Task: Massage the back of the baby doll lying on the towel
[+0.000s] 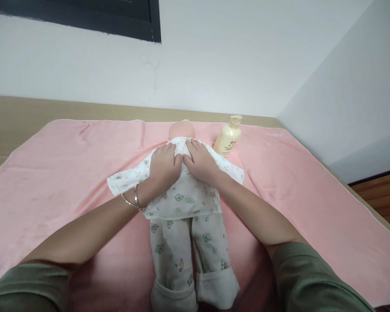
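A baby doll (181, 129) lies on a pink blanket, its head toward the wall and its face out of sight. It wears a white printed shirt (188, 201) and matching pants (173, 255) with folded cuffs. My left hand (165, 167) rests flat on the left part of the shirt's upper body, fingers pointing to the head. Beside it, my right hand (199, 160) lies flat on the right part, the two thumbs almost meeting in the middle. Both hands are spread open and grip nothing.
A cream pump bottle (227, 136) stands on the pink blanket (94, 160), right of the doll's head. The blanket covers a wooden surface (29, 112) against a white wall (214, 60). A dark frame (126, 21) is on the wall at upper left.
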Demonstrator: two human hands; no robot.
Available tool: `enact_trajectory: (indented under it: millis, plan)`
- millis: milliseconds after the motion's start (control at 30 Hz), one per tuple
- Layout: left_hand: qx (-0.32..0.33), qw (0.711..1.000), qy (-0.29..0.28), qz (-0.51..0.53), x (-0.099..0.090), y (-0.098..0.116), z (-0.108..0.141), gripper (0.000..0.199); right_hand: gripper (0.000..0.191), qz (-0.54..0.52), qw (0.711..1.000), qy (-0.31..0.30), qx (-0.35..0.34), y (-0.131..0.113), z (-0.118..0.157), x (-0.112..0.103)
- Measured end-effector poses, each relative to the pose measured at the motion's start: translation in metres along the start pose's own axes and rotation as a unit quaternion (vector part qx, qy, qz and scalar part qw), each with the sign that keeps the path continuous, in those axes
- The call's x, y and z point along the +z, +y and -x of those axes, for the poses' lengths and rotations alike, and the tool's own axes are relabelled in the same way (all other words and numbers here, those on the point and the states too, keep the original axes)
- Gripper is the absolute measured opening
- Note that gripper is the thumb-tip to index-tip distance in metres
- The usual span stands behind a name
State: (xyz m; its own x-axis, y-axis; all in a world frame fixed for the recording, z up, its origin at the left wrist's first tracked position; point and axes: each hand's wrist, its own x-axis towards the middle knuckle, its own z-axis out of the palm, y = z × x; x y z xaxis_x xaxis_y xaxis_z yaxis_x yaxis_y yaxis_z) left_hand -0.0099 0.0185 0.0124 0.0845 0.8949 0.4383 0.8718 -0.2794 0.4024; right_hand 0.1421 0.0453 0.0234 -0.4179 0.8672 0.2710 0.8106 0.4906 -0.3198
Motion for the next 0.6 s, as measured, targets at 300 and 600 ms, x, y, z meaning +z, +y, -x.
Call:
enact_trajectory:
  millis: [300, 600]
  plan:
    - [0.118, 0.991, -0.023, -0.051, -0.01, 0.01, 0.006, 0.026, 0.059, 0.066, 0.997, -0.025, 0.017, -0.008, 0.006, -0.01]
    - [0.023, 0.998, -0.061, -0.026, -0.011, 0.0, -0.013, 0.028, 0.047, 0.094, 0.995, 0.009, -0.023, -0.019, 0.017, -0.008]
